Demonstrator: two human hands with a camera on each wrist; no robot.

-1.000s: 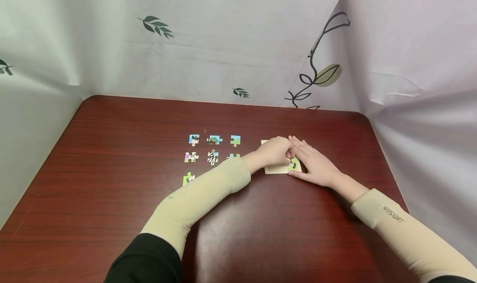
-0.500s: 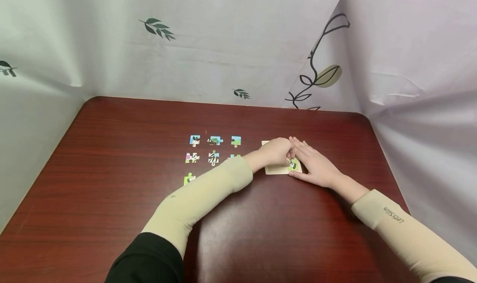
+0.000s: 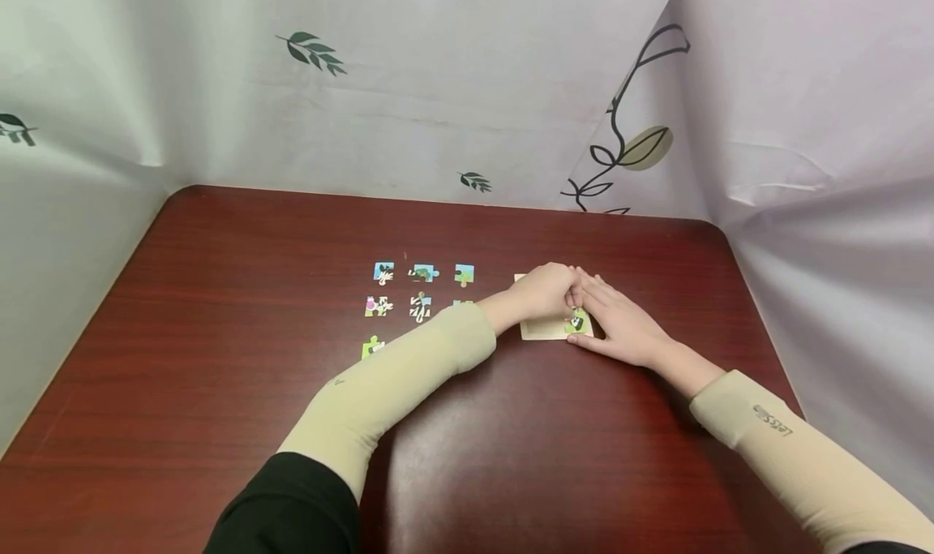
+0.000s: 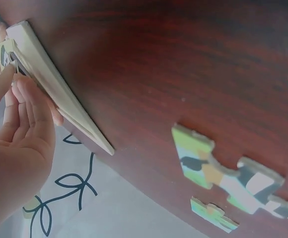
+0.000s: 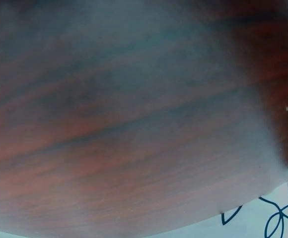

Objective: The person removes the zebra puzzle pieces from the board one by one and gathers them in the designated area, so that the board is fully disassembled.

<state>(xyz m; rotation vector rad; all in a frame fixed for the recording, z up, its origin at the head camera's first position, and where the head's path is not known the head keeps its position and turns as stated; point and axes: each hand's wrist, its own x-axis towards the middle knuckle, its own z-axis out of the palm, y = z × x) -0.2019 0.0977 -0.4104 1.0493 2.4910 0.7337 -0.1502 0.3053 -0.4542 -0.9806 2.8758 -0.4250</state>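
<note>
A shallow cream puzzle tray (image 3: pixel 538 331) lies right of the table's middle in the head view. My left hand (image 3: pixel 543 289) reaches over it with curled fingers. In the left wrist view its thumb and index finger pinch a puzzle piece (image 4: pixel 21 64) at the tray's corner, mostly hidden by the fingers. Green and black-and-white panda artwork (image 3: pixel 578 321) shows in the tray's lower right corner. My right hand (image 3: pixel 620 323) rests along the tray's right side, thumb at the near edge and straight fingers at the far one. The right wrist view shows mostly tabletop.
Left of the tray, several loose puzzle pieces (image 3: pixel 420 307) lie in spaced rows, some partly covered by my left sleeve (image 3: pixel 409 367). Pale curtains (image 3: pixel 409 75) with leaf prints stand close behind the dark red table (image 3: pixel 255 294) and at its sides.
Both hands stay at the tray in nearly the same pose. My left hand shifts slightly, and the whole head view drifts a little. The loose pieces lie as before.
</note>
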